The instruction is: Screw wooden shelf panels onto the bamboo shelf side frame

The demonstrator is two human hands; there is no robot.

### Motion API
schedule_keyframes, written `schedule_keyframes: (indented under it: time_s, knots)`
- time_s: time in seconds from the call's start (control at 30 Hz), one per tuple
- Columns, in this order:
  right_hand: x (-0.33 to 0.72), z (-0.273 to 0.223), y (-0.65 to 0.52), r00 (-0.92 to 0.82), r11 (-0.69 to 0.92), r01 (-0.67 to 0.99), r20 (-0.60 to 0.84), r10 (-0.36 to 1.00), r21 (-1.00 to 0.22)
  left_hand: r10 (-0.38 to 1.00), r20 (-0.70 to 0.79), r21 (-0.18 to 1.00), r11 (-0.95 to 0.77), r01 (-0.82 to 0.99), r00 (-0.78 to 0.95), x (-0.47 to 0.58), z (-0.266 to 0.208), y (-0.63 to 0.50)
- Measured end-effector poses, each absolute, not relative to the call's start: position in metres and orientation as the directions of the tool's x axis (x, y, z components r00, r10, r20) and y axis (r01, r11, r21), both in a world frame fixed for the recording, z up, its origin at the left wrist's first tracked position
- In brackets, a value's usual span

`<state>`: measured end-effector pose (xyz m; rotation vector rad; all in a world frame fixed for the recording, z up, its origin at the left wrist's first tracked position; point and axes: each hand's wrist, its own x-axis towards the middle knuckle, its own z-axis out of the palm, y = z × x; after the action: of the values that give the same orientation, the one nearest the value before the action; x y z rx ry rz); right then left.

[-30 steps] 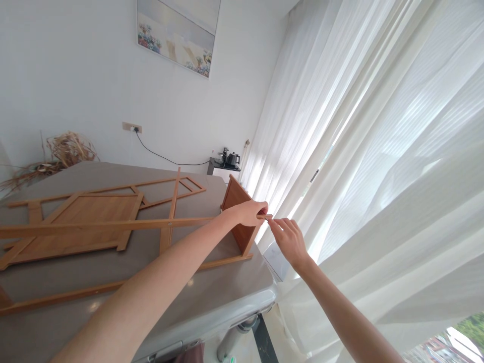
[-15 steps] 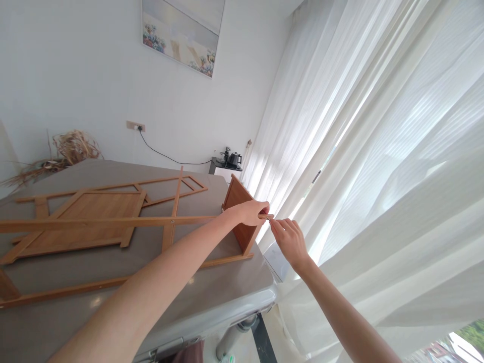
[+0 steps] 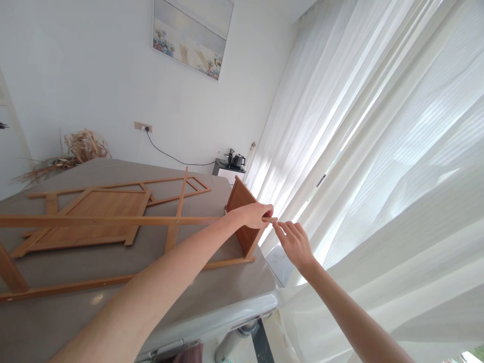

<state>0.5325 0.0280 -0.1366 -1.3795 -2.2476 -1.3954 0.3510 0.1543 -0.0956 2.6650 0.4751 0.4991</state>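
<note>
A wooden frame lies partly assembled, its long upper rail [image 3: 124, 221] running left to right. My left hand [image 3: 257, 216] is closed around the right end of this rail, beside an upright wooden panel [image 3: 242, 196]. Right at the rail's tip, my right hand [image 3: 295, 244] pinches something small and thin between thumb and fingertips; it is too small to name. A lower wooden rail [image 3: 83, 287] rests on the table, partly hidden behind my left forearm. Crossing the upper rail is a wooden crosspiece [image 3: 181, 196], with a small fastener at the joint.
A flat wooden panel [image 3: 102, 214] and a slim ladder-like frame [image 3: 181, 198] lie on the grey-covered table [image 3: 181, 300]. Dried stalks [image 3: 85, 146] are at the back left. A kettle [image 3: 238, 161] stands on a small black-topped stand. White curtains [image 3: 363, 201] hang close on the right.
The view has swung a little left, so everything sits slightly further right. Both hands stay at the rail's end, the right one with its fingers still pinched there.
</note>
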Motion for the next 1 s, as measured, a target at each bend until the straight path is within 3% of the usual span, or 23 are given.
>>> schedule_keyframes:
  time_s: [0.3,0.87,1.0]
  knots:
    - [0.522,-0.139,0.031,-0.295,0.159,0.954,0.691,0.66,0.256,0.389,0.281,0.417,-0.873,0.253,0.877,0.351,-0.096,0.155]
    - [0.518,-0.141,0.031,-0.212,0.143,0.977,0.698,0.683,0.157,0.402,0.298,0.434,-0.865,0.252,0.866,0.354,-0.1,0.157]
    - [0.519,-0.141,0.031,-0.149,0.179,0.983,0.695,0.703,0.029,0.392,0.297,0.435,-0.867,0.242,0.871,0.356,-0.102,0.159]
